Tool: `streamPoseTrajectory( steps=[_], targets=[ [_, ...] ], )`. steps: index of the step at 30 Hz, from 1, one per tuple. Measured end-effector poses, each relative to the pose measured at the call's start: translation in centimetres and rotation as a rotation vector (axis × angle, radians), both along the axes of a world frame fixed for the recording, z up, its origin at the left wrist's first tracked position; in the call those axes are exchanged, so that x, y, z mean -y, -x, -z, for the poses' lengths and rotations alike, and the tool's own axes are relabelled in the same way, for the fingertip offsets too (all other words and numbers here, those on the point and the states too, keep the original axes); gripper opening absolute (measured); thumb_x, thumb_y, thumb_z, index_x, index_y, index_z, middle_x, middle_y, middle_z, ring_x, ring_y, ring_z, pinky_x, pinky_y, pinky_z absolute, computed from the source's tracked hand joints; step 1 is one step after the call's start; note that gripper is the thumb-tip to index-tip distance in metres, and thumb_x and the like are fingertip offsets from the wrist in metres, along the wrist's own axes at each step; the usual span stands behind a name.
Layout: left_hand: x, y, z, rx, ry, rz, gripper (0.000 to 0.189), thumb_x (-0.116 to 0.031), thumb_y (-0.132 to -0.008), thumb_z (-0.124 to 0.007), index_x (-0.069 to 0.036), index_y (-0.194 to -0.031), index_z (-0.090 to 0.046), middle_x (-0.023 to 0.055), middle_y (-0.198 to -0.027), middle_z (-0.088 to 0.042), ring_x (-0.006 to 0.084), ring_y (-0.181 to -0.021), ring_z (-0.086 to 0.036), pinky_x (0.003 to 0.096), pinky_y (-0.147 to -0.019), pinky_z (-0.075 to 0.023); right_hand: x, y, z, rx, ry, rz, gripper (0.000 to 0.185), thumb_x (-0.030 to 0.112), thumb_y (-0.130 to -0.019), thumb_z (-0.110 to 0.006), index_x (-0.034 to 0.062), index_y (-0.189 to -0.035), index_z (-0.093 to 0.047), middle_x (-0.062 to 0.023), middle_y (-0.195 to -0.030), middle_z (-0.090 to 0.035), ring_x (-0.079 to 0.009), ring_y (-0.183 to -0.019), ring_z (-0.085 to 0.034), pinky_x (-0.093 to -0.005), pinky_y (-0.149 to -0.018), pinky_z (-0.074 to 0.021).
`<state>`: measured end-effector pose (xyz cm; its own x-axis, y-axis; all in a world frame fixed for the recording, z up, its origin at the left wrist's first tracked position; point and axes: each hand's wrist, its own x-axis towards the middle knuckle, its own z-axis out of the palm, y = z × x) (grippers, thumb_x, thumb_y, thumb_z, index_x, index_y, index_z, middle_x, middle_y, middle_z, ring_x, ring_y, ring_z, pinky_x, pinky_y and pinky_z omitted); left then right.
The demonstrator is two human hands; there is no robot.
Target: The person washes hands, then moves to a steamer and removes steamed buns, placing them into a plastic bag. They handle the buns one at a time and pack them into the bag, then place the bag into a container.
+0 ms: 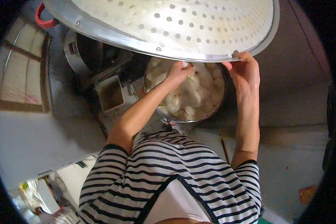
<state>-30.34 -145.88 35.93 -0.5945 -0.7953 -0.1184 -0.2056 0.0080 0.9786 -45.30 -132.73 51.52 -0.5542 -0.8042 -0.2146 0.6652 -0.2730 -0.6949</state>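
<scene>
A large round metal lid or steamer tray (184,30), perforated and covered with pale mesh, is held up in a tilt over the far side of a big round pot (182,121). My right hand (246,68) grips its near rim at the right. My left hand (180,72) is over the pot, just under the rim, its fingers closed on a whitish cloth or bag (191,91) that hangs down among pale lumps of food (217,81). Haze, perhaps steam, blurs the pot's contents. What the cloth holds cannot be told.
Left of the pot is a rectangular container (110,93) with a light rim. Beyond it is a dark-bottomed metal pan (72,56). The lid has a red handle (43,21). Wooden-framed trays with pale contents (19,70) lie far left; a white box with cloth (46,197) is at lower left.
</scene>
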Motion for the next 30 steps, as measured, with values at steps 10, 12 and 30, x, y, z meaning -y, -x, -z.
streamPoseTrajectory(
  steps=[10,12,30],
  targets=[
    [1.4,3.7,11.2,0.277,0.214,-0.016,0.026,-0.015,-0.080,-0.056,0.000,-0.100,-0.051,0.0136,-0.066,-0.057,0.0215,-0.056,-0.054,0.0352,-0.053,-0.0464,-1.1,-1.1,0.0,0.064,0.093,-0.050,0.030,0.001,-0.073,-0.052,-0.0032,-0.102,-0.053,-0.0122,-0.100,-0.057,-0.0256,-0.089,-0.058,-0.0429,-0.074,-0.0565],
    [1.2,1.3,10.4,0.217,0.192,0.142,0.032,-0.022,-0.082,-0.060,0.001,-0.104,-0.053,0.0162,-0.090,-0.061,0.0244,-0.078,-0.058,0.0385,-0.068,-0.0481,-1.5,-2.9,1.1,0.037,0.218,0.042,0.038,0.000,-0.074,-0.053,-0.0038,-0.111,-0.052,-0.0141,-0.110,-0.057,-0.0289,-0.101,-0.055,-0.0485,-0.085,-0.0524],
    [-12.3,44.7,-7.3,-1.055,0.491,-0.296,0.115,-0.010,-0.077,-0.074,-0.034,-0.142,0.018,0.0064,-0.152,0.016,0.0285,-0.141,-0.001,0.0413,-0.107,-0.0238,3.5,70.6,9.6,-0.492,0.384,-0.298,0.049,0.014,-0.083,-0.056,-0.0087,-0.125,-0.043,-0.0161,-0.128,-0.048,-0.0262,-0.117,-0.046,-0.0376,-0.100,-0.0373]
  ],
)
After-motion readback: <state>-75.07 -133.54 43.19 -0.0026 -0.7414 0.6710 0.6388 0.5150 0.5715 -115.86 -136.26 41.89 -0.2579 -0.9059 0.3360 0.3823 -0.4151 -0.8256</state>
